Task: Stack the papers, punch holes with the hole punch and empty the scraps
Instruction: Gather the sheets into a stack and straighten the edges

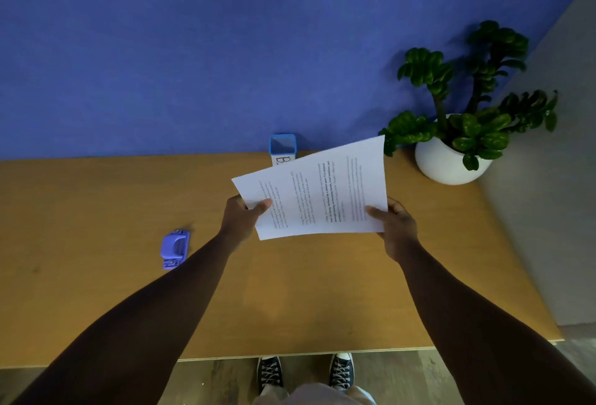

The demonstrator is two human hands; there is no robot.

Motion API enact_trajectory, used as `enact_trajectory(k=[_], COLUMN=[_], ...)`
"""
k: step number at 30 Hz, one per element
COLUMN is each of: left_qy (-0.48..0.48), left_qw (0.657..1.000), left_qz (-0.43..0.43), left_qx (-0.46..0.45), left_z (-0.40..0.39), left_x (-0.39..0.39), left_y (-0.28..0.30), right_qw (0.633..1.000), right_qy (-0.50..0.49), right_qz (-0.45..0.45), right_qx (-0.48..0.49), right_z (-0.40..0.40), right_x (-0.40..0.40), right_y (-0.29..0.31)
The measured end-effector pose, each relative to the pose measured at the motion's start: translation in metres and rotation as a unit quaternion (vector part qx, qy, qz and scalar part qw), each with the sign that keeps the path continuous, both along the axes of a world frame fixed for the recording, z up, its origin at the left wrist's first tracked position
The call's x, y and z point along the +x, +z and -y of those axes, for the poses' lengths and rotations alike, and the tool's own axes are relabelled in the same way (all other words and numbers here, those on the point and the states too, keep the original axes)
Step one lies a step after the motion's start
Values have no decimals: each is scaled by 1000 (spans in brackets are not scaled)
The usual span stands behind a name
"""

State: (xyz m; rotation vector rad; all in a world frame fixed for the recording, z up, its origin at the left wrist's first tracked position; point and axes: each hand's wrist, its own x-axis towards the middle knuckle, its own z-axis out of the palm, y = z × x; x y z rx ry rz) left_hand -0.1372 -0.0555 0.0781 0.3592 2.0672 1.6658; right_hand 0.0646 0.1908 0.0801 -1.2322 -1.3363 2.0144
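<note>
I hold a stack of white printed papers (317,190) above the middle of the wooden table (96,204), tilted up to the right. My left hand (243,216) grips the stack's lower left corner, thumb on top. My right hand (395,225) grips its lower right corner. A purple hole punch (174,249) lies on the table to the left of my left forearm, apart from both hands. A small blue-rimmed white bin (283,148) stands at the table's back edge, partly hidden by the papers.
A green plant in a round white pot (451,159) stands at the back right corner. A blue wall (193,50) rises behind the table. The front edge runs above my shoes (303,372).
</note>
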Motion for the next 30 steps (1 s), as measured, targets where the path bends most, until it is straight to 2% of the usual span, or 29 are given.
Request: enact_trajectory(k=[7, 12, 21, 30], left_qy=[5, 21, 15, 22], left_qw=[999, 999, 999, 995], left_qz=[-23, -20, -26, -9], left_qx=[-37, -25, -22, -96], left_z=[1, -4, -12, -1], left_x=[2, 10, 21, 29], left_y=[-5, -5, -11, -27], right_qw=[990, 984, 973, 965], right_qy=[56, 74, 95, 92], right_qz=[89, 106, 146, 184], right_qx=[91, 123, 152, 163], right_z=[4, 7, 11, 18], right_x=[2, -1, -5, 0], right_y=[-5, -3, -4, -17])
